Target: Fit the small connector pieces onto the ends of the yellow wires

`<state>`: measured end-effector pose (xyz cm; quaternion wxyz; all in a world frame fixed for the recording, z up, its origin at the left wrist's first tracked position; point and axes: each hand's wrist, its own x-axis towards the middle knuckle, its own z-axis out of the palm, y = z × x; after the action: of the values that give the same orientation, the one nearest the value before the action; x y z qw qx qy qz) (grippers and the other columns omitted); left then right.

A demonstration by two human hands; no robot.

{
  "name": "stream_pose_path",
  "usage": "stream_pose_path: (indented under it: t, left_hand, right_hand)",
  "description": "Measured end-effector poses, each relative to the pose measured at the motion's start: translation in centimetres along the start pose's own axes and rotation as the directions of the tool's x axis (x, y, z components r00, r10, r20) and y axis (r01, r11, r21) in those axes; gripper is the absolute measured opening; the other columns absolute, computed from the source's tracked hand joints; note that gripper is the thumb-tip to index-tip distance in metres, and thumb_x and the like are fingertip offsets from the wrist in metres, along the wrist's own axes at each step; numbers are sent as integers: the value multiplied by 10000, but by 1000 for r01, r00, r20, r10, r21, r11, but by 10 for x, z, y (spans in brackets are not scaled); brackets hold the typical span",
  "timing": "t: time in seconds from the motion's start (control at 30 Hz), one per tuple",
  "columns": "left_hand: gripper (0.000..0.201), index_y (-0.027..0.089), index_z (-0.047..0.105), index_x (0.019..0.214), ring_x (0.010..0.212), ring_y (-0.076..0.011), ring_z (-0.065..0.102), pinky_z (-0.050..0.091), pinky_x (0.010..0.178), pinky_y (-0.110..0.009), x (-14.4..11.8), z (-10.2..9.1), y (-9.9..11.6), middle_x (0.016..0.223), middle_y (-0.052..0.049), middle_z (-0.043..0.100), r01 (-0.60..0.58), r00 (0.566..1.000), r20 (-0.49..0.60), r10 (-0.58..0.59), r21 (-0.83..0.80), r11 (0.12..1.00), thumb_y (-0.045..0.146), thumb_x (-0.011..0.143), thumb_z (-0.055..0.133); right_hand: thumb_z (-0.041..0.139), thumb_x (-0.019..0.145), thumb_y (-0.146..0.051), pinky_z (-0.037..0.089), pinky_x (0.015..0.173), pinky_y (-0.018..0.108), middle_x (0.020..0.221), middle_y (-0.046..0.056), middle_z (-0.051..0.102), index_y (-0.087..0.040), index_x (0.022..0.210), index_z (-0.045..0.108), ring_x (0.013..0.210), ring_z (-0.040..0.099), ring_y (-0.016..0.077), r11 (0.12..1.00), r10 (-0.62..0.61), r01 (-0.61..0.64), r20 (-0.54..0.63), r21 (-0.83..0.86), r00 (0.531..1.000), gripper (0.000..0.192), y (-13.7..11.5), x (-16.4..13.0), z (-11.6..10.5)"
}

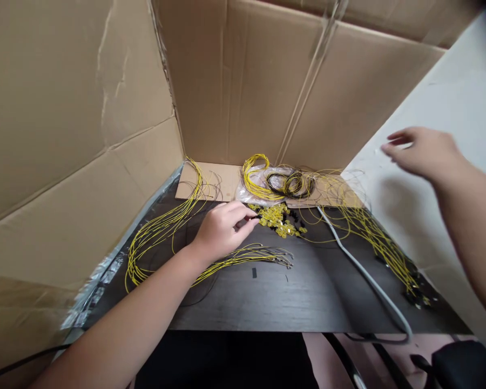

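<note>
My left hand (222, 227) reaches over the dark table, thumb and fingertips pinched on a small black piece (254, 217). It is beside a loose pile of small translucent yellow pieces (281, 219) mixed with black ones (296, 217). Below this hand lies a bundle of yellow wires (243, 256), its ends pointing right. My right hand (421, 151) is raised in front of the white wall, well off the table. Its thumb and index fingertips come close together in a curled pinch; whatever they hold is too small to make out.
Coils of yellow wire (253, 175) and black wire (294, 185) rest on a plastic bag at the back. More yellow wires (389, 256) with black ends lie along the right side. A grey cable (360, 267) crosses the table (308, 302). Cardboard walls (259, 81) rise behind and left.
</note>
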<state>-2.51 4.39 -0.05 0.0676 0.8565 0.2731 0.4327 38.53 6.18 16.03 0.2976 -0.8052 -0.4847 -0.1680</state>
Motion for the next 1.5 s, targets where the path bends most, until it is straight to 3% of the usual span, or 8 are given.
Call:
stream_pose_path:
  t: [0.1,0.2,0.3,0.37,0.73,0.93,1.13,1.5]
  left_hand:
    - [102,162,703,934,657,-106,562,494,672,-282,1,-1,3,772,-10,651,-49,996,-74,44,-78,996,246,891,665]
    - [108,170,710,965,719,-114,601,503,704,-285,1,-3,6,815,-17,684,-122,985,-131,111,-80,989,200,861,705]
    - [147,176,711,997,772,-126,632,510,737,-292,1,-6,10,841,-20,707,-162,976,-153,152,-58,985,143,854,699]
    - [174,179,712,1013,781,-132,640,511,750,-299,0,-7,11,850,-23,717,-176,974,-153,167,-49,983,121,850,694]
    - [138,140,736,938,708,-112,635,516,666,-236,4,-10,21,797,-44,697,-60,986,-165,6,-321,945,176,807,764]
    - [74,159,746,895,744,-111,649,531,695,-237,7,-11,30,835,-43,715,102,986,-72,-149,-445,889,160,872,675]
    - [145,154,741,962,592,-95,616,539,568,-229,9,-9,29,794,-49,723,371,922,189,-338,-684,629,190,904,613]
    - [131,134,700,967,662,-105,683,584,583,-196,10,-5,30,819,-49,736,361,917,184,-355,-762,538,130,843,656]
  right_hand:
    - [591,830,-481,387,770,453,1174,224,674,-15,1237,644,1106,630,357,980,-165,184,195,-81,967,621,-16,-31,21]
    - [585,912,-406,484,792,369,1107,171,711,-78,1210,656,960,695,243,893,-416,352,214,281,884,448,-47,-99,25]
    - [593,937,-352,519,870,303,1079,47,730,-230,1113,695,981,689,177,675,-691,387,354,628,631,237,-81,-169,16]
    - [623,925,-331,517,853,272,1035,12,732,-250,1068,690,940,687,154,619,-740,369,357,693,571,178,-98,-202,15]
    - [604,940,-328,406,592,214,740,-19,541,-200,908,581,646,490,90,438,-549,-131,380,889,745,134,-110,-226,46]
    - [666,890,-303,359,538,219,722,-17,496,-203,891,574,618,432,97,390,-512,-193,386,900,767,136,-104,-236,49]
    - [690,871,-319,374,524,207,725,-14,499,-202,866,577,605,430,91,313,-500,-304,428,900,753,162,-103,-239,48]
    - [687,873,-281,380,527,192,706,-23,509,-196,856,582,596,439,80,271,-457,-262,363,926,812,136,-102,-239,54]
